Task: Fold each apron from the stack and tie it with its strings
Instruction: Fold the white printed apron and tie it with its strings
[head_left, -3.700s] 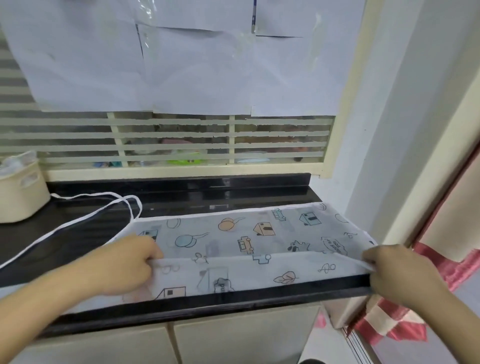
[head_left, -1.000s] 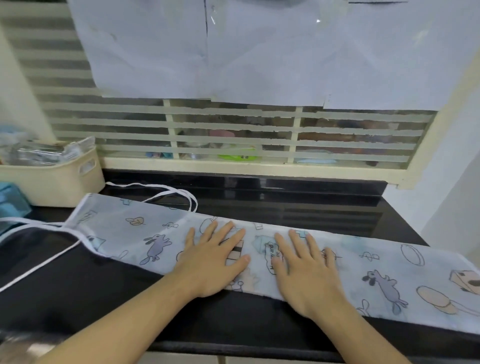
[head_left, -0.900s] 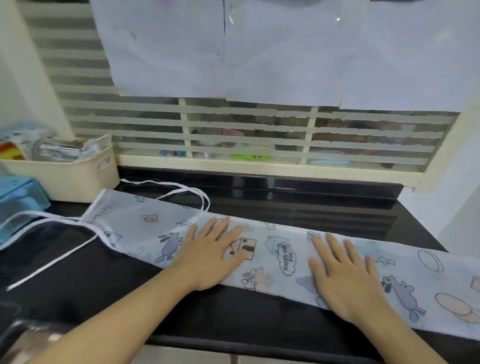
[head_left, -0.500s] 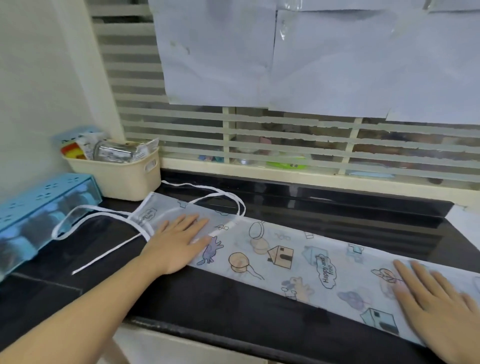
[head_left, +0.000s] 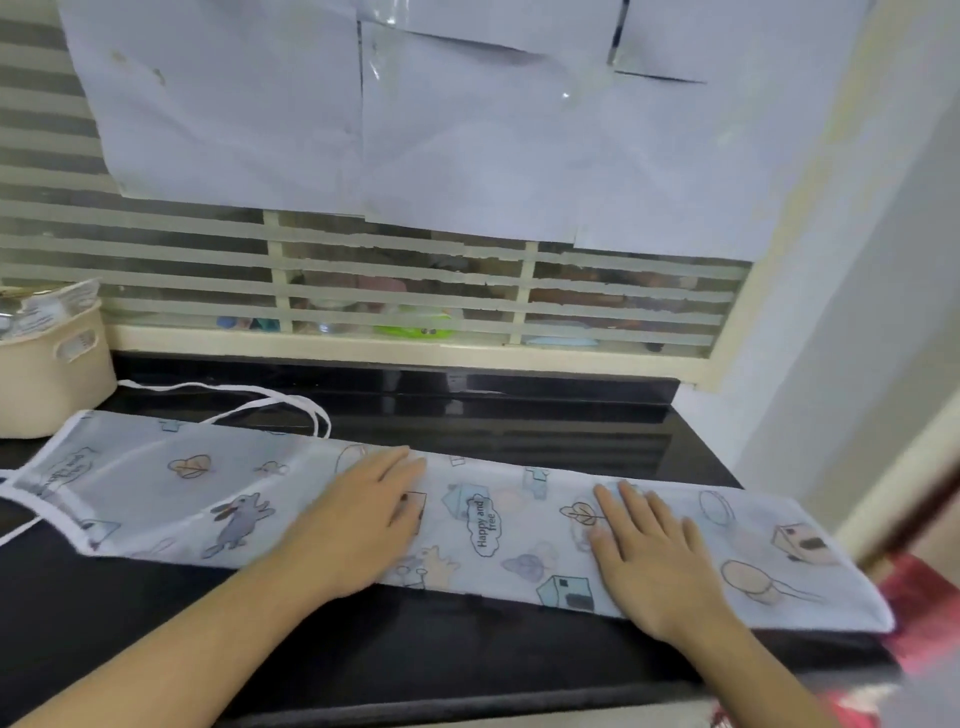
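Note:
A pale printed apron, folded into a long narrow strip, lies across the black countertop from left to right. Its white strings trail off the left end, looping behind the strip and off the left edge. My left hand lies flat on the strip a little left of its middle, fingers straight and together. My right hand presses flat on the strip right of the middle, fingers straight. Neither hand holds anything.
A cream basket with packets stands at the back left. A slatted window covered with paper sheets rises behind the counter. A wall corner and red cloth lie at the right.
Both hands, spread toward the strip's two ends half a second ago, have slid back toward its middle, staying flat. The view has swung right.

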